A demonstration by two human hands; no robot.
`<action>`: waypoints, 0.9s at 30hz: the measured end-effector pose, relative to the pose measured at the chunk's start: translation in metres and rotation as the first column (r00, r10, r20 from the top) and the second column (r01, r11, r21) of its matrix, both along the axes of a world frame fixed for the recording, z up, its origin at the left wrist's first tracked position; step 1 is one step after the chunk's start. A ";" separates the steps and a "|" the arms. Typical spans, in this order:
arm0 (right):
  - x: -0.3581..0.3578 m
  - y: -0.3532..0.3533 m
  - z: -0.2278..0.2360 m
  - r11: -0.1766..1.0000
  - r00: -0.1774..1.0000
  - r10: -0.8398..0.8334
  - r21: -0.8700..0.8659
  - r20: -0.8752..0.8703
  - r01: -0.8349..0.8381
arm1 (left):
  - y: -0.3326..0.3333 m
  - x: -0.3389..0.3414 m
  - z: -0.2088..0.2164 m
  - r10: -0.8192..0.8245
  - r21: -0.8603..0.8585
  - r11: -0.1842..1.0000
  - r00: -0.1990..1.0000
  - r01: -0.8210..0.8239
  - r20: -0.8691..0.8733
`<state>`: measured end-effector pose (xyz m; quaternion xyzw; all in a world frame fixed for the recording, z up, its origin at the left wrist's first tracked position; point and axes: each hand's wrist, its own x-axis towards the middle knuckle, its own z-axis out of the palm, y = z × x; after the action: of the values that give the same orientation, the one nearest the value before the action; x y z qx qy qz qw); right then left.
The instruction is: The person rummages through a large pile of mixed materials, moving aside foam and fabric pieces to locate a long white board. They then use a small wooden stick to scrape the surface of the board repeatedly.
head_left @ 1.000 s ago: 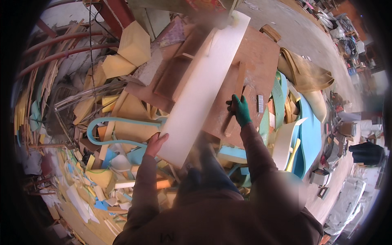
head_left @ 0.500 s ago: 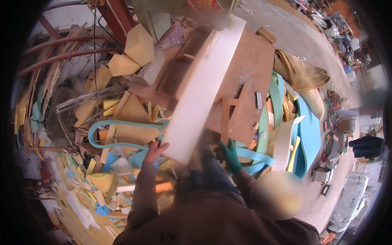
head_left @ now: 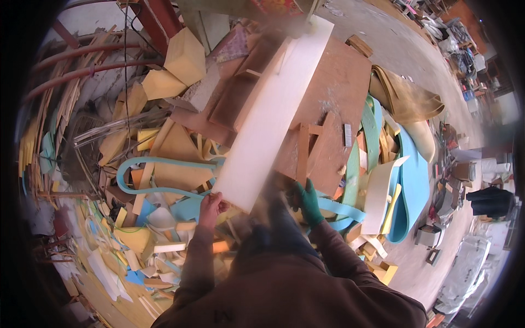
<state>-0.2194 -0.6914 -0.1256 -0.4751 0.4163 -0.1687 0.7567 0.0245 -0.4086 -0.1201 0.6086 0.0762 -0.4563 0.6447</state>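
Board (head_left: 273,126), white, long and flat, runs aslant from upper centre to lower centre of frame, lying over brown bench (head_left: 342,71). Left hand (head_left: 211,210), bare, at board's lower-left corner, left of centre in the lower frame; fingers bent inward, at the edge. Whether they clamp it, cannot tell. Right hand (head_left: 308,202), green glove, lower centre; fingers curled nearly closed around lower end of wooden frame (head_left: 302,153), which rests on the bench right of the board. Glove hides the fingertips. Small grey block (head_left: 347,135) on the bench, just right of the frame. Blue strip (head_left: 123,175) loops at centre left. Foam scraps (head_left: 134,239) heaped lower left, mixed colours. Yellow block (head_left: 186,54) upper left, beside red beam (head_left: 158,27). Folded brown sheet (head_left: 407,98) upper right; blue sheet (head_left: 414,183) below it, bent upright. Dark garment (head_left: 491,202) far right.
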 end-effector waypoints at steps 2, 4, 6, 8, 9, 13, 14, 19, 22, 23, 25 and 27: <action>0.008 -0.010 0.006 0.998 0.996 -0.014 -0.063 -0.091 0.009 | -0.012 0.004 0.003 -0.006 0.008 1.000 1.000 0.006 0.026; 0.013 -0.021 0.013 0.999 0.998 -0.019 0.034 -0.054 0.021 | -0.024 0.007 0.005 -0.007 -0.019 1.000 1.000 0.007 0.014; 0.021 -0.033 0.018 0.997 0.999 -0.031 0.073 -0.029 0.033 | -0.037 0.012 0.005 -0.018 -0.040 0.999 0.999 0.020 0.027; 0.031 -0.045 0.020 0.999 0.999 -0.046 0.028 0.003 0.046 | -0.052 0.017 0.004 -0.033 -0.053 0.998 0.998 0.036 0.056; 0.035 -0.052 0.020 0.998 0.999 -0.047 0.042 -0.024 0.048 | -0.059 0.020 0.003 -0.021 -0.046 0.999 0.998 0.024 0.062; 0.050 -0.078 0.018 0.995 0.998 -0.060 0.074 -0.030 0.062 | -0.091 0.029 -0.003 0.004 -0.025 1.000 0.997 -0.002 0.077; 0.054 -0.085 0.017 0.995 0.998 -0.067 0.075 -0.006 0.067 | -0.099 0.032 -0.005 0.004 -0.022 1.000 0.997 -0.002 0.080; 0.073 -0.119 0.012 0.998 0.998 -0.065 -0.008 -0.006 0.065 | -0.148 0.042 -0.015 0.146 -0.038 0.989 0.985 -0.143 0.096; 0.086 -0.135 0.008 0.996 0.996 -0.086 0.011 0.035 0.086 | -0.177 0.043 -0.021 0.252 0.022 0.967 0.962 -0.256 0.103; 0.090 -0.139 0.007 0.995 0.993 -0.096 0.028 0.064 0.094 | -0.185 0.043 -0.022 0.290 0.046 0.954 0.952 -0.295 0.100; 0.096 -0.147 0.007 0.994 0.993 -0.109 0.012 0.050 0.109 | -0.195 0.045 -0.023 0.296 0.041 0.953 0.949 -0.301 0.108; 0.093 -0.146 0.009 0.995 0.995 -0.100 -0.014 0.020 0.100 | -0.200 0.046 -0.023 0.290 0.037 0.954 0.949 -0.296 0.122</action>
<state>-0.1261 -0.8376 -0.1164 -0.4576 0.4311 -0.2140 0.7476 0.0701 -0.6087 -0.1435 0.6332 0.1409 -0.3173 0.6918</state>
